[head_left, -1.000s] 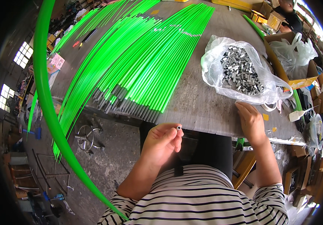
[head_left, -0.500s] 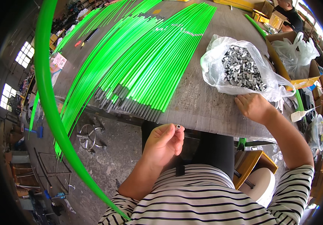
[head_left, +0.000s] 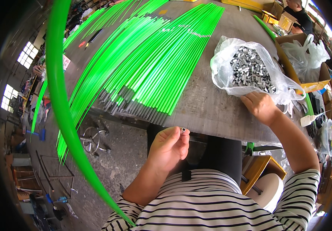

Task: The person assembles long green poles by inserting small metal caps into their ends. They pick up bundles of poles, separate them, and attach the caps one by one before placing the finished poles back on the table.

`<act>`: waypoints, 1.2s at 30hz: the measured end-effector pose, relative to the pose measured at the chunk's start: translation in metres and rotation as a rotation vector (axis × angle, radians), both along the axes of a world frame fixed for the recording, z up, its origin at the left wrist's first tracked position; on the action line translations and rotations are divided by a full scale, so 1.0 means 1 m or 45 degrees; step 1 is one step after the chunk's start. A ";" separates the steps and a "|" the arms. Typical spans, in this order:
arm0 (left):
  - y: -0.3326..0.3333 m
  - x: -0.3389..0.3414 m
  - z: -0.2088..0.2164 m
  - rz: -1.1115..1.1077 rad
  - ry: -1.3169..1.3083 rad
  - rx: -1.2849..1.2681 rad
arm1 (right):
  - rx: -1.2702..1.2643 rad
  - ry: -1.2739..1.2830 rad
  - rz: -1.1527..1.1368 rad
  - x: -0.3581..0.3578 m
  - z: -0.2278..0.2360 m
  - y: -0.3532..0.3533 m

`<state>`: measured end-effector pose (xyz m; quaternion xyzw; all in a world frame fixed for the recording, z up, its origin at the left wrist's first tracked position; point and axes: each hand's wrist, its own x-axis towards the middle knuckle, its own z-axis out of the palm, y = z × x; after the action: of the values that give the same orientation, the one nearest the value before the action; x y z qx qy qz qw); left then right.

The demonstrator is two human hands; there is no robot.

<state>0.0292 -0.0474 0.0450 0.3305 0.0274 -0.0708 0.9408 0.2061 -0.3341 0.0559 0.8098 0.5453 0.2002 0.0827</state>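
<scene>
My left hand [head_left: 169,149] is closed, thumb and fingers pinching a small hollow metal sleeve [head_left: 183,130] whose round open end faces up. A long green rod [head_left: 60,92] bows across the left side and runs down to my left sleeve; whether it meets the metal sleeve is hidden. My right hand [head_left: 261,109] rests at the near edge of a clear plastic bag [head_left: 219,75], fingers curled together and their tips hidden. Inside the bag lies a heap of short grey metal sleeves [head_left: 250,69].
Many green rods with dark grey ends [head_left: 150,77] lie fanned over the table [head_left: 200,104]. A cardboard box [head_left: 316,85] with plastic bags stands at right, near a white squeeze bottle [head_left: 307,120]. A person [head_left: 300,17] sits at the far right. Below is a yellow box [head_left: 256,169].
My right hand has shifted slightly up against the bag's edge, its fingers bending more. The bowed green rod sits further right in view. My left hand keeps its pinch.
</scene>
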 end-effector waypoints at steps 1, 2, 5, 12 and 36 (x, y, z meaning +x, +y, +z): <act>-0.001 0.000 0.002 0.034 0.009 0.030 | 0.000 0.016 -0.049 -0.001 -0.002 0.000; -0.001 0.000 0.003 0.070 -0.010 0.086 | 0.007 0.103 -0.081 -0.003 0.000 0.002; -0.001 -0.001 0.005 0.159 -0.048 0.219 | 0.010 0.305 -0.143 -0.010 0.015 0.005; -0.004 0.002 0.001 0.199 -0.076 0.196 | 0.013 0.591 -0.270 0.002 0.019 -0.002; -0.005 0.012 -0.009 0.230 -0.110 0.226 | 0.600 1.445 -0.401 -0.028 0.031 0.051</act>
<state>0.0412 -0.0527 0.0356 0.4113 0.0226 0.0311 0.9107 0.1779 -0.2836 0.0871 0.8569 0.3199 -0.1600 -0.3712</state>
